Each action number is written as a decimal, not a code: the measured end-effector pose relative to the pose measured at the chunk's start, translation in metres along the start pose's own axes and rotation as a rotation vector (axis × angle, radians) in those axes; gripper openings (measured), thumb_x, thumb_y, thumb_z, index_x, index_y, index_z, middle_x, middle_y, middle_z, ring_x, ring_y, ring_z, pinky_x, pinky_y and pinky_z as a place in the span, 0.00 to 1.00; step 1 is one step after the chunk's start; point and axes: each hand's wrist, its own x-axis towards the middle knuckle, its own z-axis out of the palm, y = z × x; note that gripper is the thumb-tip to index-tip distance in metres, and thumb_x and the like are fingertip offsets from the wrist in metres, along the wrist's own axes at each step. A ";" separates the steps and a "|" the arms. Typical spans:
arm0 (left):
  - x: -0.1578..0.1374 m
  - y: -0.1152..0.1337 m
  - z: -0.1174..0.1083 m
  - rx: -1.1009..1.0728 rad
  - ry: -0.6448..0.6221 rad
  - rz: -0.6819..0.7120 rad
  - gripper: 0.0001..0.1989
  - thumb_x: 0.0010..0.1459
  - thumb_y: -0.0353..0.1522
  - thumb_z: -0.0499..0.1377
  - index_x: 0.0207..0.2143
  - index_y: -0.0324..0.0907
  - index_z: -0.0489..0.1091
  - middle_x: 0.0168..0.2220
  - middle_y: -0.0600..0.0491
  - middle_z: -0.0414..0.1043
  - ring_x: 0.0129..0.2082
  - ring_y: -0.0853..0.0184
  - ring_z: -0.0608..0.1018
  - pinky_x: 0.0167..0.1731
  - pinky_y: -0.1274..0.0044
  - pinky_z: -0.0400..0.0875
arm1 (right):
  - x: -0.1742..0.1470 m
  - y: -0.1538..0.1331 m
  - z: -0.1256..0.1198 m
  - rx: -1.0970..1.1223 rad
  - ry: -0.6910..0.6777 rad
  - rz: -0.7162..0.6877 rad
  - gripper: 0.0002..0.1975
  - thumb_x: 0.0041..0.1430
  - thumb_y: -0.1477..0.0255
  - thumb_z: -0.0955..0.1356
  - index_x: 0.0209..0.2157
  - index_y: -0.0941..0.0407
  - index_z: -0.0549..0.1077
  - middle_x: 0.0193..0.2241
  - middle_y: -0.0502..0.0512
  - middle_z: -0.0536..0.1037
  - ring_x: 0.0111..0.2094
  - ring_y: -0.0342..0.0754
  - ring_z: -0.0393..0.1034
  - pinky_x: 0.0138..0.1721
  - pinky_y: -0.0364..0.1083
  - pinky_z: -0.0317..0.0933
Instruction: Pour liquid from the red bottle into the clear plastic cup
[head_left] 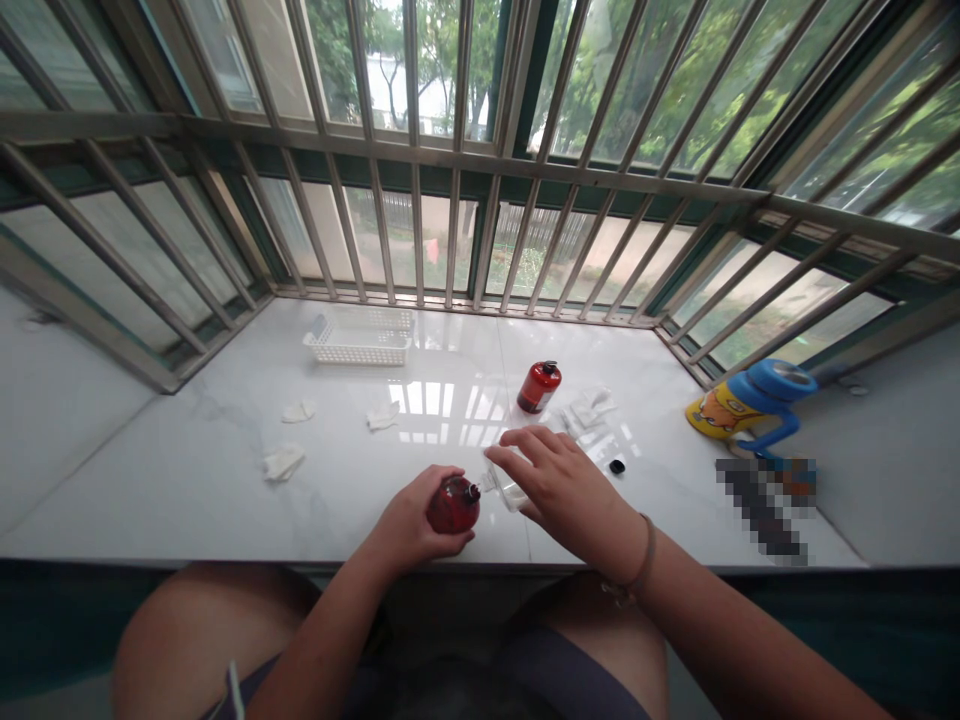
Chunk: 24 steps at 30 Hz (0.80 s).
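Note:
At the counter's front edge, my left hand (416,515) is wrapped round a dark red bottle (452,508) whose narrow mouth is uncovered and leans right. My right hand (559,480) grips a clear bottle (508,490), tipped on its side with its neck close to the red bottle's mouth. Whether the two necks touch I cannot tell. My right fingers hide part of the clear bottle. To the right of that hand lies a small black cap (616,467). Beyond it stands a second red bottle (538,388) with a black pump top.
Crumpled white tissues (591,410) lie by the pump bottle, with several more tissue pieces (285,462) at left. A white plastic basket (358,345) sits at the back. A blue and yellow water bottle (739,405) stands right, near a pixelated dark object (761,510). Metal bars (416,220) line the window.

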 end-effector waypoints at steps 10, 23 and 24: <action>0.000 0.001 0.000 -0.011 0.004 -0.010 0.36 0.49 0.34 0.74 0.60 0.50 0.68 0.57 0.50 0.75 0.55 0.54 0.79 0.58 0.64 0.74 | 0.000 -0.002 -0.001 -0.029 0.045 -0.015 0.37 0.53 0.78 0.80 0.62 0.53 0.70 0.58 0.60 0.76 0.57 0.61 0.68 0.51 0.57 0.65; 0.000 0.000 0.000 0.001 0.008 -0.007 0.36 0.49 0.34 0.74 0.60 0.51 0.68 0.57 0.50 0.75 0.56 0.54 0.79 0.59 0.64 0.74 | 0.000 -0.001 0.001 -0.045 0.059 -0.019 0.32 0.58 0.78 0.78 0.62 0.52 0.71 0.58 0.59 0.76 0.57 0.61 0.68 0.51 0.56 0.65; 0.000 0.000 0.001 0.002 0.007 -0.005 0.36 0.49 0.34 0.74 0.60 0.51 0.68 0.57 0.50 0.75 0.56 0.55 0.79 0.59 0.64 0.74 | 0.000 -0.001 0.001 -0.048 0.063 -0.020 0.31 0.59 0.78 0.77 0.62 0.52 0.71 0.58 0.59 0.76 0.56 0.61 0.69 0.51 0.56 0.65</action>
